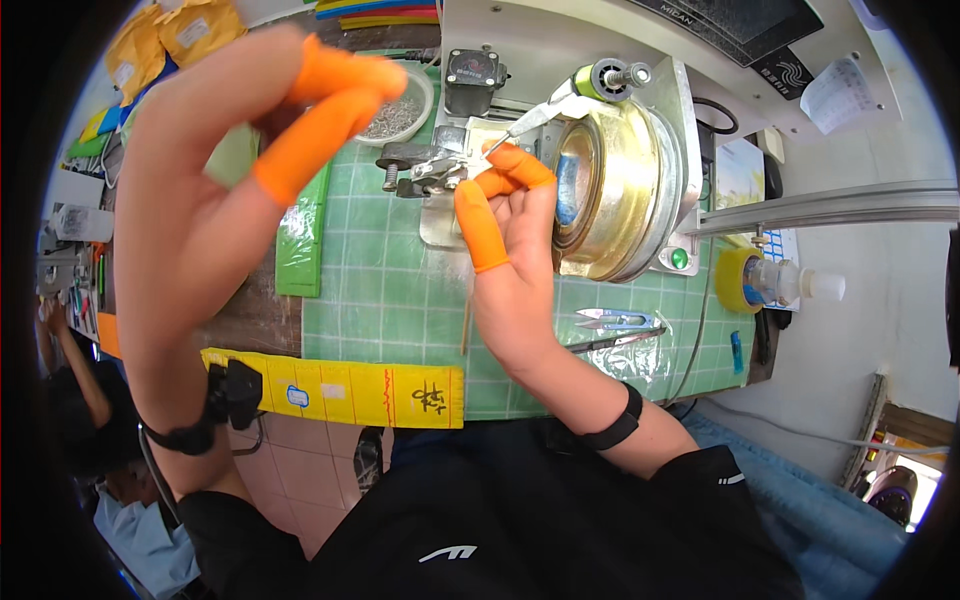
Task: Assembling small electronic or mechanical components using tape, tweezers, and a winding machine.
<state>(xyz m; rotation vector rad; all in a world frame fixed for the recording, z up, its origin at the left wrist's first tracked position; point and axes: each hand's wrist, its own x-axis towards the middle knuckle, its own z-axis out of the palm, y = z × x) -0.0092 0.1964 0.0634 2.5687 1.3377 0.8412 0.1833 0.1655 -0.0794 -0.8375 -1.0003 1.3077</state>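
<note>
My left hand is raised large at the left. Its orange finger cots are pinched together beside a round white bowl of small metal pieces, and I cannot make out what is between them. My right hand, also in orange finger cots, is at the machine's small metal clamp. Its fingertips close together just under a thin metal tip on a grey-white arm. Whatever they hold is too small to name. A broad gold-coloured drum stands right of that hand.
A green gridded mat covers the bench. Blue-handled thread snips and dark tweezers lie on clear plastic. A yellow strip runs along the front edge. Near the right edge lies a bottle with a yellow tape roll. Another person sits far left.
</note>
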